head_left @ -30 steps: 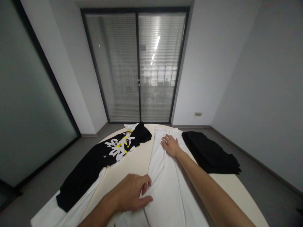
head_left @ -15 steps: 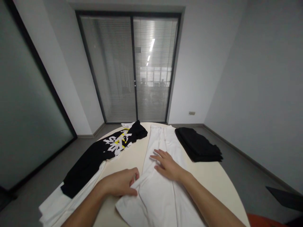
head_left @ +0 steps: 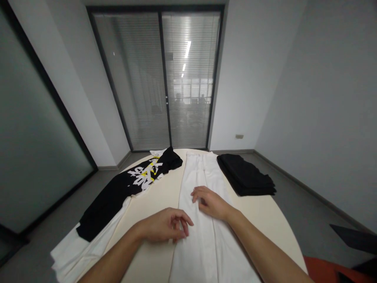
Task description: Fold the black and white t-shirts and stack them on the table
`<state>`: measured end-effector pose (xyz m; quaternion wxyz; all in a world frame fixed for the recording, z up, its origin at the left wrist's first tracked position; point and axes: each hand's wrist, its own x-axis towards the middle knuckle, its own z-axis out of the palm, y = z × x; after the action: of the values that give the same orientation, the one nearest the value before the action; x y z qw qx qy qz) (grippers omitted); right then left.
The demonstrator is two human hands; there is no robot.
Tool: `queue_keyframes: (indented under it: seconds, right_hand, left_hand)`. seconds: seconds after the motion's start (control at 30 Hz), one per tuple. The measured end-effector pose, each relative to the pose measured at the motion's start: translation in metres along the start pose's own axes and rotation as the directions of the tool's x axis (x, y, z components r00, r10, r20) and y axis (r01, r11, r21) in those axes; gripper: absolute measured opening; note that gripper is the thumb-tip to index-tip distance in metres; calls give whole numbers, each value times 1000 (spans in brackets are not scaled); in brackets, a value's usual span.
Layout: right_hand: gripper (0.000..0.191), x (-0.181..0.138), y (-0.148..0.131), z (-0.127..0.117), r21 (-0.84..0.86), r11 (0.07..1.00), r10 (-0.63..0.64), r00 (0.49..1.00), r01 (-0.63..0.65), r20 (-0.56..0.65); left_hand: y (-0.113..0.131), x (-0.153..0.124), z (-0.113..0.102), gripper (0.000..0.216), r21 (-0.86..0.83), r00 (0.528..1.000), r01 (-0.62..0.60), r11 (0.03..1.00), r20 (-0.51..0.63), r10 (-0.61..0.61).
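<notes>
A long white garment (head_left: 203, 243) lies lengthwise down the middle of a round cream table (head_left: 153, 196). My left hand (head_left: 165, 227) sits at the garment's left edge, fingers curled and thumb over them, pinching the hem. Just beyond it, my right hand (head_left: 210, 203) rests on top of the white cloth with its fingers slightly bent and apart, holding nothing.
A black garment with white and yellow print (head_left: 129, 184) stretches along the table's left side over a white cloth (head_left: 73, 251). A folded black stack (head_left: 246, 179) sits at the right rim. Glass doors with blinds (head_left: 160, 78) stand behind; something orange (head_left: 326, 271) is at lower right.
The white garment's folded-over left flap has been laid flat and straight. My right hand drew back from the far end toward me; my left hand shifted slightly right along the edge.
</notes>
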<state>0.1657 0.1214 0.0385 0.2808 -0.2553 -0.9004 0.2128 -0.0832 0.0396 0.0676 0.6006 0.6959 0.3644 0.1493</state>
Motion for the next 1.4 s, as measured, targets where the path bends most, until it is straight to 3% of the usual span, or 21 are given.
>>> queue_keyframes:
  seconds: [0.07, 0.23, 0.47, 0.6, 0.73, 0.87, 1.07, 1.27, 1.4]
  right_hand:
    - [35, 0, -1, -1, 6, 1000, 20, 1000, -20, 13]
    - [34, 0, -5, -4, 13, 999, 43, 998, -43, 47]
    - [33, -2, -10, -11, -24, 995, 96, 991, -94, 93]
    - [35, -1, -18, -11, 0, 996, 91, 981, -92, 170]
    - [23, 0, -23, -13, 78, 992, 86, 974, -104, 211]
    - [28, -2, -21, -17, 120, 985, 89, 965, -122, 247]
    - [33, -6, -2, -12, -44, 991, 132, 990, -130, 47]
    - [24, -4, 9, -2, -117, 981, 155, 988, -152, 16]
    - [24, -3, 6, -5, -95, 988, 123, 992, -121, 7]
  left_hand:
    - [0, -1, -3, 41, 156, 997, -12, 988, -73, 23]
    - [6, -8, -5, 34, 462, 993, 58, 885, -120, -3]
    - [4, -10, -17, 20, 645, 960, 161, 747, -279, 34]
    - [2, -9, -20, 26, 684, 957, 151, 714, -282, 68]
    - [4, -7, -11, 22, 714, 973, 21, 700, -176, 150]
    - [6, -4, 4, 31, 718, 983, -118, 686, -14, 184]
    - [10, 1, 27, 47, 718, 955, -272, 641, 120, 270]
    - [11, 6, 44, 11, 793, 927, -332, 511, 174, 333]
    - [15, 6, 48, 4, 812, 912, -360, 460, 202, 357]
